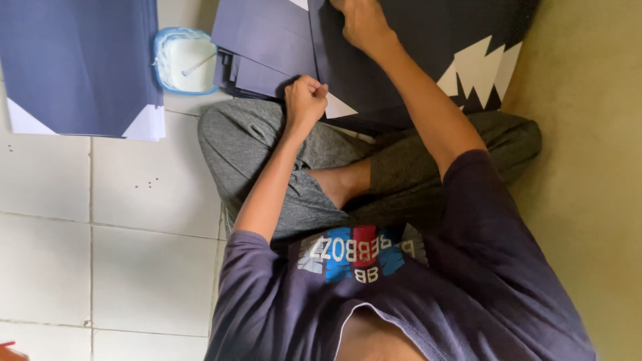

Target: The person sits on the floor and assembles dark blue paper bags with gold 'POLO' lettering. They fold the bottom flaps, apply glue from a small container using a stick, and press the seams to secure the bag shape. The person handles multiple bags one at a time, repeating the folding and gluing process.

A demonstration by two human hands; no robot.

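I sit cross-legged on a tiled floor with dark purple paper sheets [267,40] lying over my knees. My left hand [305,100] is curled into a fist at the near edge of one sheet, pinching it beside a folded white corner [338,107]. Further away, my right hand [361,23] has its fingers curled on the sheet's upright fold line. More dark sheets with white zigzag corners [478,67] lie under my right forearm.
A thick stack of the same purple paper [73,67] lies on the white tiles at the far left. Beside it stands a small blue-rimmed tub of white paste [182,60] with a stick in it. A yellowish wall [588,167] runs along the right.
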